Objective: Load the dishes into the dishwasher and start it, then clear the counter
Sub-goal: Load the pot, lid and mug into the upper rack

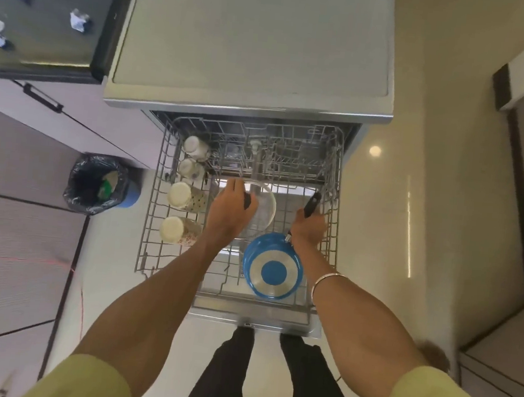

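Note:
The dishwasher's wire upper rack (156,188) is pulled out below me. A blue pan (271,268) lies upside down in its front right part, and my right hand (307,228) grips its black handle (313,203). My left hand (232,208) rests on a glass lid (264,211) in the rack's middle, fingers closed around its dark knob. Several cups and jars (181,195) stand in a column along the rack's left side.
The grey dishwasher top (256,44) lies behind the rack. A dark counter (48,11) at top left carries crumpled paper scraps (78,20). A bin lined with a black bag (95,184) stands on the floor to the left. Cabinets flank both sides.

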Demonstrator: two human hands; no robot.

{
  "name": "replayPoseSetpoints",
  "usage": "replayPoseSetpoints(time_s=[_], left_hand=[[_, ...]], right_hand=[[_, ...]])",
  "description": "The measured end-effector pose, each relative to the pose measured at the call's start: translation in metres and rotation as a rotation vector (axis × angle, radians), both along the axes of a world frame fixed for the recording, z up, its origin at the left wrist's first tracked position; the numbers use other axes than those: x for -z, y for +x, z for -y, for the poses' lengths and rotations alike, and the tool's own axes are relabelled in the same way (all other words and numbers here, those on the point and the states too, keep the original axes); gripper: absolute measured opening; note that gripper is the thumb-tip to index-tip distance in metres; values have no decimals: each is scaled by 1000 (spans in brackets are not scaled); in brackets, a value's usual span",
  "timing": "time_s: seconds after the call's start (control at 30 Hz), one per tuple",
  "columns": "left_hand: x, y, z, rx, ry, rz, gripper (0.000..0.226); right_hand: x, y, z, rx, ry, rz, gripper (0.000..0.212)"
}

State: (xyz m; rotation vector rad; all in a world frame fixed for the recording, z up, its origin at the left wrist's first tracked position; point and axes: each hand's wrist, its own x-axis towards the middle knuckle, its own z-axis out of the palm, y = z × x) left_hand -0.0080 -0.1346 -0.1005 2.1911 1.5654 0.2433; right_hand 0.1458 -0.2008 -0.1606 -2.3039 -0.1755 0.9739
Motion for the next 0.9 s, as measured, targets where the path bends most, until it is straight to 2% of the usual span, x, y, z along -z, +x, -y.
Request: replayPoseSetpoints(time_s=[0.43,0.63,0.77,0.9], left_hand=[[69,11,-14,-14,-47,-12,35],[80,1,-22,20,-43,-34,35],[82,-3,-28,43,-34,-22,36],[82,-2,-36,68,-11,-26,34]], right_hand=[[66,-1,-7,143,59,-66,31],[74,-16,-13,198,18,-44,37],[72,-23,-11,262,76,-58,37],[71,-17,-9,193,10,-55,37]])
